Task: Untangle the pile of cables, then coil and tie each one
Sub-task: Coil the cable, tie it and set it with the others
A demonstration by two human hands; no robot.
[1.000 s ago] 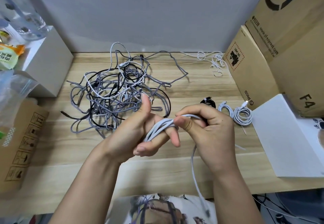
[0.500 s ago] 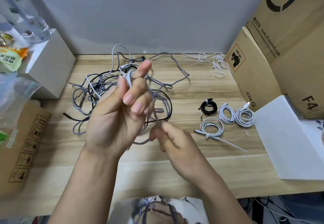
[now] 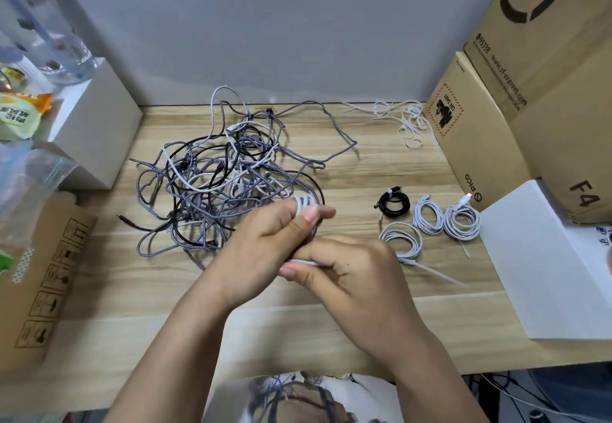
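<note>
Left hand: the left hand [image 3: 265, 244] is reaching forward over the wooden table [image 3: 381, 164], fingers curled round a white cable [image 3: 304, 203] whose loops are wrapping its fingertips, thumb pressing across them.

Right hand: the right hand [image 3: 357, 273] is sitting just below and beside the left one, touching it, fingers folded in and pinching a strand of the same white cable against the thumb.

Cable in hand: it is being held above the table, at the near right edge of the tangle, between both hands.

Tangled pile: one pile of cables [image 3: 218, 184] is lying left of centre on the table, grey braided, black and white strands crossing each other; the number of cables in it cannot be told.

Coiled cables: four are lying right of the hands, one black coil [image 3: 394, 206] and three white coils [image 3: 430, 217], the nearest with a tie tail sticking out.

Loose ties: a heap of white ties [image 3: 404, 118] is lying at the far right corner, too tangled to count.

Boxes: cardboard boxes [image 3: 530, 98] are standing on the right, their contents hidden; a white box [image 3: 96, 131] is standing at left, a clear bottle on top.
</note>
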